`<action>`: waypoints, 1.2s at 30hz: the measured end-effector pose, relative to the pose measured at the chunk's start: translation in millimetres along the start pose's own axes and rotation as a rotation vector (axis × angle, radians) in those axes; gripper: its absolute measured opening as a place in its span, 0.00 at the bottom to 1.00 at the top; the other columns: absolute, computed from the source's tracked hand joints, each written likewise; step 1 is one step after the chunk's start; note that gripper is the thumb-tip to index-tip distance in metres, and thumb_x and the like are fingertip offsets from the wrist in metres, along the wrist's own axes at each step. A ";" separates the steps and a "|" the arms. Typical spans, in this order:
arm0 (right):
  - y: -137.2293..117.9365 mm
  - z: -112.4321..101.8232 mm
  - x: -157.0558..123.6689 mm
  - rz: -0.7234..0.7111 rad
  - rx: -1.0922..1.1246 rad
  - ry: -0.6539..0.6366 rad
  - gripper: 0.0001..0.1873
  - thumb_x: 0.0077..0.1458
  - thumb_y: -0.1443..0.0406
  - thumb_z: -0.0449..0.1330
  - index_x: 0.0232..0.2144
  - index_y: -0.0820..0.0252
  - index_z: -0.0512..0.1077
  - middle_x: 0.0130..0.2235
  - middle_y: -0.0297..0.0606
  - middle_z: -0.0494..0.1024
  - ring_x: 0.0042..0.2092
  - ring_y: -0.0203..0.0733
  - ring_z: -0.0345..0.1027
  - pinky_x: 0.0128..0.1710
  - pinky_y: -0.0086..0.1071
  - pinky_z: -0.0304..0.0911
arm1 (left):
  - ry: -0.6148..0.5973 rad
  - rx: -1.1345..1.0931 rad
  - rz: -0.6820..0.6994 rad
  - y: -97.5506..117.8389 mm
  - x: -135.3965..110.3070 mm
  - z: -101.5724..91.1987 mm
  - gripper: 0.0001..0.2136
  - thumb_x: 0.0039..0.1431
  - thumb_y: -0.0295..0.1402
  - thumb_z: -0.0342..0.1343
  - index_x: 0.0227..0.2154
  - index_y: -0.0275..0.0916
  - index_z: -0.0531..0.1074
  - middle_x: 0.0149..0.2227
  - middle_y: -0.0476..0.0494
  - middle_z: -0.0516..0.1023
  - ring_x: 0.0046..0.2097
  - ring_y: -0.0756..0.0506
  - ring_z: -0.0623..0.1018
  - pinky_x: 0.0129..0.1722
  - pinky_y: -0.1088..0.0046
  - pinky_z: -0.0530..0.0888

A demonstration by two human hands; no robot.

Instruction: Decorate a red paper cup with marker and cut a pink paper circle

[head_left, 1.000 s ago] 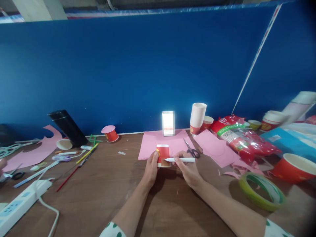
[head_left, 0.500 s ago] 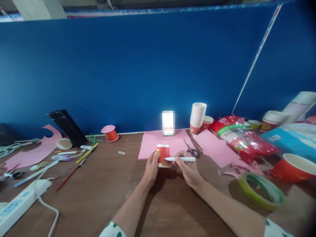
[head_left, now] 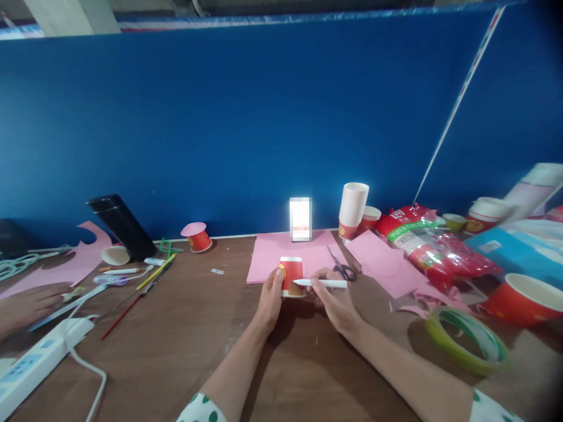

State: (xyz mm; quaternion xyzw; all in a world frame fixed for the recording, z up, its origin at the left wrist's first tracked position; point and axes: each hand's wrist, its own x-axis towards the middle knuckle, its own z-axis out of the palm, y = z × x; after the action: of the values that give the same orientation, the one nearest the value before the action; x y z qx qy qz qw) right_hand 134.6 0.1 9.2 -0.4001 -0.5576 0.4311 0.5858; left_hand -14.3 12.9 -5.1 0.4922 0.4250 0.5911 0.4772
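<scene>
- Across the whole back there's a big blue partition (head_left: 246,117), running along the far edge of the desk.
- Brown wood-look table (head_left: 176,357) under everything, pretty cluttered on both sides.
- Stack of pink paper (head_left: 268,258) lying flat in the middle, just past the hands.
- Shiny red plastic pack (head_left: 440,246) over on the right, near a tall stack of nested white cups (head_left: 353,202).
- Black bottle (head_left: 125,228) leaning over on the left, white power strip (head_left: 35,363) closer in.
- Somebody else's hand (head_left: 35,305) pokes in from the left edge, kinda blurry, so can't tell if it's holding anything.
- Left hand (head_left: 270,296) has the red cup gripped by its side, thumb on the front.
- Right hand (head_left: 336,302) is pinching a pen, marker-style.
- Red paper cup (head_left: 292,272) sits in front of the pink stack, between the two hands.
- Dark-handled scissors (head_left: 345,271), partly on the pink stack, just beyond the right hand.
- White pen (head_left: 325,283) is roughly level, tip right at the cup's side. Can't tell if it's actually touching.
</scene>
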 end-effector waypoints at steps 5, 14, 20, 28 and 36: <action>-0.2 -0.6 0.4 -0.009 -0.011 -0.011 0.10 0.54 0.59 0.59 0.27 0.59 0.67 0.23 0.32 0.73 0.25 0.36 0.66 0.26 0.28 0.60 | 0.001 0.027 -0.004 3.3 -0.4 0.3 0.18 0.59 0.47 0.47 0.32 0.35 0.71 0.29 0.47 0.73 0.31 0.48 0.69 0.34 0.74 0.67; 2.1 -0.7 0.5 -0.006 -0.021 -0.016 0.10 0.54 0.59 0.59 0.27 0.59 0.67 0.23 0.32 0.73 0.26 0.35 0.66 0.26 0.28 0.60 | -0.015 0.043 0.001 7.6 -1.4 1.2 0.17 0.59 0.46 0.47 0.32 0.36 0.71 0.29 0.49 0.73 0.31 0.49 0.69 0.33 0.75 0.66; 0.2 -0.9 0.6 -0.010 -0.018 -0.031 0.10 0.54 0.59 0.58 0.27 0.59 0.67 0.23 0.31 0.73 0.26 0.35 0.65 0.27 0.28 0.59 | -0.007 0.055 0.003 7.7 -0.9 0.8 0.18 0.59 0.47 0.47 0.32 0.36 0.71 0.29 0.49 0.73 0.30 0.49 0.69 0.32 0.74 0.66; 3.9 -1.3 0.4 -0.007 0.028 -0.081 0.09 0.54 0.60 0.59 0.25 0.59 0.67 0.22 0.30 0.70 0.25 0.34 0.63 0.26 0.27 0.58 | 0.026 0.003 -0.010 2.9 0.5 0.7 0.18 0.57 0.48 0.49 0.30 0.35 0.70 0.27 0.49 0.72 0.29 0.49 0.68 0.31 0.74 0.66; 7.5 -0.5 0.7 -0.010 0.087 -0.010 0.09 0.54 0.60 0.58 0.26 0.58 0.66 0.22 0.30 0.70 0.25 0.34 0.63 0.26 0.27 0.57 | 0.083 -0.157 -0.077 -13.8 4.2 -1.2 0.20 0.55 0.50 0.51 0.31 0.35 0.72 0.28 0.45 0.75 0.31 0.47 0.72 0.35 0.71 0.68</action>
State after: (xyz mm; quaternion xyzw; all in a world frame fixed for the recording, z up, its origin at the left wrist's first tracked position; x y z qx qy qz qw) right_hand 134.6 3.1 2.3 -0.3695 -0.5433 0.4539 0.6020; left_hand -13.7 19.5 -17.9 0.4118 0.4155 0.6237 0.5184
